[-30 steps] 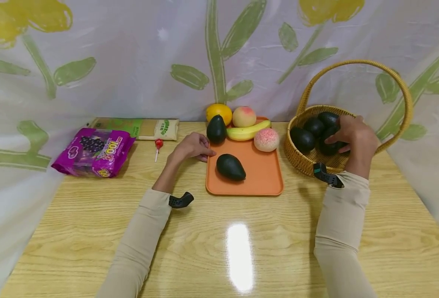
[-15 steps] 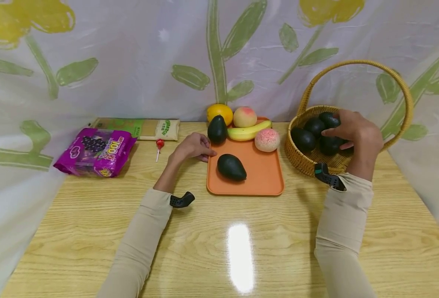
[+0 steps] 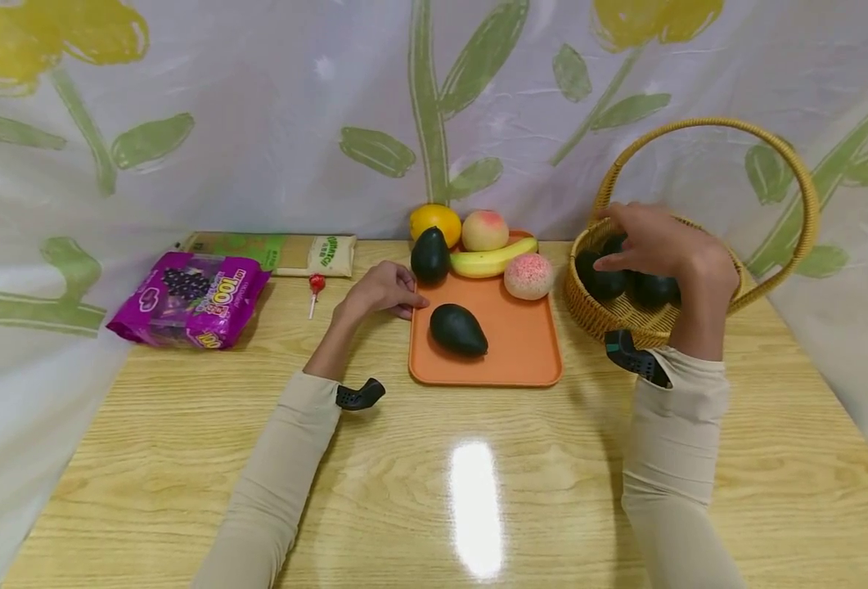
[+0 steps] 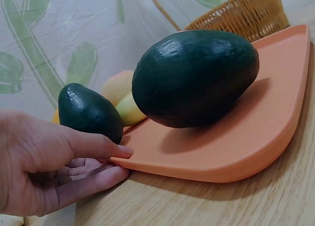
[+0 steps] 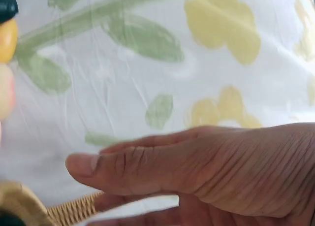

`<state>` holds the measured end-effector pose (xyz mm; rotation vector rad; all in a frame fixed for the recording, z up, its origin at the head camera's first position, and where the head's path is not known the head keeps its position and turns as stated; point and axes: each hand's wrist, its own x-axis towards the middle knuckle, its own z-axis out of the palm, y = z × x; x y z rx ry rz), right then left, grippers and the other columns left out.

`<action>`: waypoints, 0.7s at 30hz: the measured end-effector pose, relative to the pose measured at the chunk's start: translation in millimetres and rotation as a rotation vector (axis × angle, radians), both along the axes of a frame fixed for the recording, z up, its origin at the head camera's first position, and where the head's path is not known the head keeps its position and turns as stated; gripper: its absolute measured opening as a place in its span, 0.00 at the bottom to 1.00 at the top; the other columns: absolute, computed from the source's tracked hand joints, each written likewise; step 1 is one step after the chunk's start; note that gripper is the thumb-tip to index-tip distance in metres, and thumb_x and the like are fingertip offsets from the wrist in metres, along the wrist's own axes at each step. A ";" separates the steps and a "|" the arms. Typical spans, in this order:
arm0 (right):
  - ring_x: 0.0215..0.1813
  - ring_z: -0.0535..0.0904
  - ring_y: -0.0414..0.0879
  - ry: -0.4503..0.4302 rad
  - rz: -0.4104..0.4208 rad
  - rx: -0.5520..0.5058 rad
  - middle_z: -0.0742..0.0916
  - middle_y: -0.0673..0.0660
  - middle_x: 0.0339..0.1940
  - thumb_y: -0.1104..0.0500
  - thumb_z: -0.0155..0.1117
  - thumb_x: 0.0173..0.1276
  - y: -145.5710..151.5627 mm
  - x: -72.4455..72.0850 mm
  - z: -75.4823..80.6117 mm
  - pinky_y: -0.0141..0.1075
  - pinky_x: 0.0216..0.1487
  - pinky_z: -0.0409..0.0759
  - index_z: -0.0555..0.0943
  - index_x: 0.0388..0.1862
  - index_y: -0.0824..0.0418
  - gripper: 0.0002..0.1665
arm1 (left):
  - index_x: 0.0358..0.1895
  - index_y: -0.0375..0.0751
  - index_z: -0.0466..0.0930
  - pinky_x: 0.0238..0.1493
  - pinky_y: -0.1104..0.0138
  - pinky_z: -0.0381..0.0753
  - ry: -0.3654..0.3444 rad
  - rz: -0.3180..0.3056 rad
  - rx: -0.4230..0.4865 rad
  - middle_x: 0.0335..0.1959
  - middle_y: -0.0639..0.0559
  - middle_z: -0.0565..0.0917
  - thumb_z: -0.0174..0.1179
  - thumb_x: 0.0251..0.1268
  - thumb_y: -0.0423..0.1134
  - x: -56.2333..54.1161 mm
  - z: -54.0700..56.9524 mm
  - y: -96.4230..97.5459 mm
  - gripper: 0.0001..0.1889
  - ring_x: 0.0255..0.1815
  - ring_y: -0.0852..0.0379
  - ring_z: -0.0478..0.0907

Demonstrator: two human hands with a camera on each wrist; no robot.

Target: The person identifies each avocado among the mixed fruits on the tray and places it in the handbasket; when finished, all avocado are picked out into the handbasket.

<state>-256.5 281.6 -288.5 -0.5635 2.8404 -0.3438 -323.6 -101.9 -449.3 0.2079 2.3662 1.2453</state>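
My left hand (image 3: 384, 290) pinches the left edge of an orange tray (image 3: 522, 352) between thumb and fingers, as the left wrist view (image 4: 64, 162) also shows. On the tray lie a dark green avocado (image 3: 459, 330) near the front and a second avocado (image 3: 429, 256) at the back left. My right hand (image 3: 665, 245) hovers over a wicker basket (image 3: 584, 311), fingers extended and nothing visibly held. Several avocados (image 3: 653, 290) sit in the basket, partly hidden beneath that hand. In the right wrist view the right hand's thumb (image 5: 133, 169) is straight.
A banana (image 3: 488, 260), two peaches (image 3: 528, 276) and a yellow-orange fruit (image 3: 435, 222) occupy the tray's back part. Left of it are a lollipop (image 3: 316, 286), a purple candy bag (image 3: 191, 298) and a flat tan-and-green packet (image 3: 316, 255). The basket's tall handle (image 3: 790, 159) arches up near the curtain.
My right hand has lifted from among the avocados in the basket and shifted left above them, carrying nothing visible. The left hand and tray have stayed put.
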 end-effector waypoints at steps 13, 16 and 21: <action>0.74 0.75 0.64 -0.057 0.345 -0.121 0.76 0.63 0.76 0.67 0.68 0.72 -65.9 1.5 -8.9 0.59 0.73 0.76 0.72 0.75 0.60 0.33 | 0.43 0.34 0.77 0.28 0.73 0.86 0.000 -0.008 -0.003 0.23 0.53 0.82 0.74 0.63 0.37 -1.0 0.3 -1.7 0.15 0.20 0.63 0.85; 0.76 0.72 0.62 -0.081 0.415 -0.099 0.77 0.62 0.75 0.65 0.67 0.74 -78.3 -1.5 -15.7 0.58 0.75 0.73 0.74 0.72 0.60 0.29 | 0.42 0.35 0.77 0.28 0.73 0.86 0.004 -0.010 -0.008 0.23 0.53 0.82 0.75 0.63 0.38 -1.0 0.3 -1.7 0.15 0.20 0.63 0.85; 0.70 0.78 0.55 -0.193 0.475 -0.051 0.75 0.57 0.77 0.67 0.70 0.71 -99.9 -2.6 -24.4 0.53 0.70 0.80 0.70 0.76 0.58 0.36 | 0.42 0.35 0.77 0.28 0.72 0.87 0.007 -0.008 -0.014 0.23 0.53 0.82 0.75 0.63 0.39 0.4 1.2 -0.7 0.16 0.20 0.63 0.85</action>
